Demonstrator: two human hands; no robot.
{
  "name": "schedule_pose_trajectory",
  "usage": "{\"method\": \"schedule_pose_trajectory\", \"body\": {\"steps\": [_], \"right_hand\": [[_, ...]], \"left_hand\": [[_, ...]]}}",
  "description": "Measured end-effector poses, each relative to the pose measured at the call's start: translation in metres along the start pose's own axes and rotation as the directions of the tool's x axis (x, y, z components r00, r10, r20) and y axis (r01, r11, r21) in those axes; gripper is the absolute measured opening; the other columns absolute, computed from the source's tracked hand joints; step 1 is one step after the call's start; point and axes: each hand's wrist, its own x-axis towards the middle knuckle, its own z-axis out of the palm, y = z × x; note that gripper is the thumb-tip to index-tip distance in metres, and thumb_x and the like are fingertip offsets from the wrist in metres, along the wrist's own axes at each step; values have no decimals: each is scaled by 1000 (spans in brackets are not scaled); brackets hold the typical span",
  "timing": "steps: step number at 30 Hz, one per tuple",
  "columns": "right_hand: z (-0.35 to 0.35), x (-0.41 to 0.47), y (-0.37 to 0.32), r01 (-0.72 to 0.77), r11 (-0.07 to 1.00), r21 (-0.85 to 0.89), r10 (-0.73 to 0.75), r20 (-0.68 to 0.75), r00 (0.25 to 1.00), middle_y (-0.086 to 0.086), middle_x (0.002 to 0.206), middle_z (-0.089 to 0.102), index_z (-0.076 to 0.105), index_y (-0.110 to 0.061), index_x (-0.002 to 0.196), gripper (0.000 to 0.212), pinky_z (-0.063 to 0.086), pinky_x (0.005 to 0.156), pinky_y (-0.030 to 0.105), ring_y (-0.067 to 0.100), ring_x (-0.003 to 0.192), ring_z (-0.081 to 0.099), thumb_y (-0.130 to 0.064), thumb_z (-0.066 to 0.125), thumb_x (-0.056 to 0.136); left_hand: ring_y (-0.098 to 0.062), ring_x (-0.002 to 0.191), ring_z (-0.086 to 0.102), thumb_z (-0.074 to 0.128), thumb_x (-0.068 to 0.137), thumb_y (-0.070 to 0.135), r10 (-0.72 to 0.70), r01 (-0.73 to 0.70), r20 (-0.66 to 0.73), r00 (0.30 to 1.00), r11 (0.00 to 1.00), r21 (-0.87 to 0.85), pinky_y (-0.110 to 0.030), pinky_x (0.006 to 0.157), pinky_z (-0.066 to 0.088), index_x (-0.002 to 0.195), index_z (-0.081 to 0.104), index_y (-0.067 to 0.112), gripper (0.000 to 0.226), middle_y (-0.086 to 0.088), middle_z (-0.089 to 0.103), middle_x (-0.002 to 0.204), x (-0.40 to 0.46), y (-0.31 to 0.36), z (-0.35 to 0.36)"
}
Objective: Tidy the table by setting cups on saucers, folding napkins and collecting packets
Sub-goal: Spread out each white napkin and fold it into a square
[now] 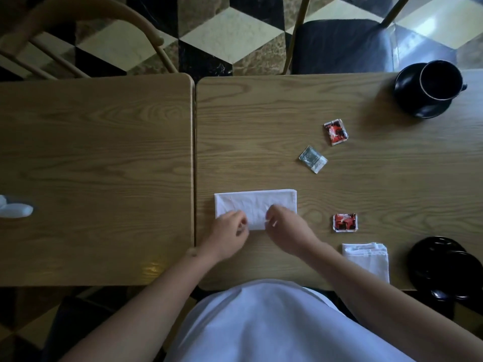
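Overhead, head view, places given from the white napkin lying flat and folded into a long rectangle on the right-hand table.

- Left hand: on the napkin's near left corner, fingers curled down onto the cloth; whether it pinches the edge cannot be told.
- Right hand: on the napkin's near right part, fingers bent, thumb and forefinger close together at the cloth; the grip itself cannot be made out.
- Grey packet: beyond the napkin's right end, near it, flat on the wood.
- Red packet: farther beyond and right of the napkin, just past the grey one, apart from it.
- Second red packet: right of the napkin, near its right end, flat.
- Folded napkin: right of and nearer than the white napkin, by the table's near edge, several layers showing.
- Black cup: far right beyond the napkin, standing on a black saucer.
- Black crockery: right of the folded napkin, at the near right corner; cup or saucer cannot be told.
- Left-hand table: left of the napkin, butted against the right-hand table, with a pale object at its left margin.
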Motion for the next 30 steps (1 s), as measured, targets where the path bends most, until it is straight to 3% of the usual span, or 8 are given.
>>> {"method": "schedule_pose_trajectory", "body": {"steps": [3, 8, 14, 21, 24, 27, 29, 30], "right_hand": [[24, -4, -13, 146, 988, -56, -137, 131, 982, 14, 109, 63, 60, -7, 105, 19, 50, 81, 44, 36, 101, 62, -8, 48, 90], [39, 0, -14, 139, 975, -173, -113, 151, 982, 13, 111, 58, 60, -9, 108, 21, 46, 78, 40, 35, 104, 58, -8, 48, 90], [14, -5, 27, -66, 973, -223, 79, 48, 996, 2, 109, 60, 62, -20, 100, 18, 50, 73, 35, 31, 99, 63, -15, 47, 91], [-10, 12, 20, -102, 967, -234, 95, -42, 995, 5, 102, 67, 63, -17, 95, 17, 44, 66, 32, 29, 85, 58, -17, 49, 86], [-24, 32, 7, 27, 951, -308, -101, -226, 969, 5, 116, 62, 61, -15, 114, 28, 47, 82, 38, 29, 110, 52, -19, 61, 86], [-35, 53, -6, 14, 892, -452, -59, -87, 994, 4, 127, 60, 52, -18, 125, 41, 42, 95, 44, 30, 122, 49, -30, 67, 88], [-40, 65, -13, 0, 858, -514, 20, 34, 999, 5, 124, 63, 50, -17, 122, 44, 39, 97, 45, 30, 122, 51, -35, 70, 87], [-41, 69, -16, 12, 830, -557, 35, 75, 997, 5, 122, 65, 52, -17, 119, 43, 38, 96, 43, 30, 121, 51, -37, 70, 85]], "left_hand": [[-29, 98, 59, 53, 88, 22, 85, -114, 185, 979, 982, 152, -38, 83, 48, 95, 58, 12, 14, -9, 62, 99, -4, 0, 13], [-24, 108, 59, 56, 89, 19, -80, 53, 187, 979, 988, 143, -29, 86, 43, 101, 62, 15, 15, -6, 63, 112, 5, -9, 18], [-24, 83, 58, 55, 87, 19, -276, 266, 91, 957, 958, 110, -33, 63, 41, 77, 56, 15, 11, -8, 64, 88, 7, -20, 8], [-20, 64, 51, 59, 82, 20, -547, 545, -2, 837, 834, -84, -29, 53, 33, 62, 50, 18, 22, 3, 55, 63, -6, -34, 5], [-28, 63, 54, 54, 74, 30, -786, 621, -147, 601, 574, -533, -32, 55, 40, 57, 52, 16, 23, 0, 54, 56, -10, -12, 12], [-35, 90, 68, 48, 90, 42, -915, 514, 291, 279, -114, -850, -39, 78, 56, 112, 71, 9, 45, -10, 71, 97, 0, 12, 23], [-28, 80, 70, 46, 97, 41, -726, 460, 626, 285, -469, -754, -32, 72, 56, 109, 69, 9, 41, -10, 70, 92, 3, 22, 35], [-27, 73, 70, 46, 97, 35, -615, 499, 716, 329, -530, -685, -30, 66, 55, 94, 68, 9, 33, -13, 71, 86, 1, 28, 39]]}}
